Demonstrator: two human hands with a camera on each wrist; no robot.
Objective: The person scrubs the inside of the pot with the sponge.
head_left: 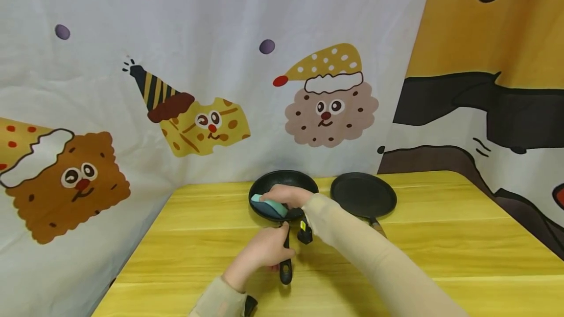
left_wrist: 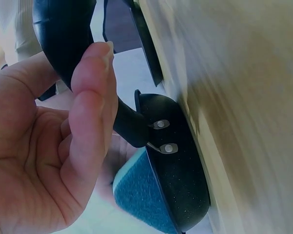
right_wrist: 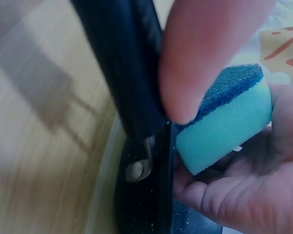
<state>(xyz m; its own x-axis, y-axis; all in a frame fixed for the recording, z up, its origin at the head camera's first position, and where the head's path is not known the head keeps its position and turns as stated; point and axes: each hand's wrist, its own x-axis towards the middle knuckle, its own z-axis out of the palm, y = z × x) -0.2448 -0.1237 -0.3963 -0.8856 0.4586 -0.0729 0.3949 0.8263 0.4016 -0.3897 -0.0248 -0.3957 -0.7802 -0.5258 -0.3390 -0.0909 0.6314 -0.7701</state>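
Black handle [right_wrist: 123, 63], two-toned teal sponge [right_wrist: 227, 119]

left hand [head_left: 266, 247]: gripping, one digit pointing forward | left forearm [head_left: 219, 299]: enters from bottom edge | right hand [head_left: 288, 194]: farther forward, gripping | right arm [head_left: 374, 253]: outstretched, slanting in from lower right

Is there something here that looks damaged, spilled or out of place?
Nothing clearly stands out. The deep pan and the flat pan rest on the table, and no spill shows. Small white specks dot the deep pan's outer wall, but I cannot tell whether they are dirt or coating pattern.
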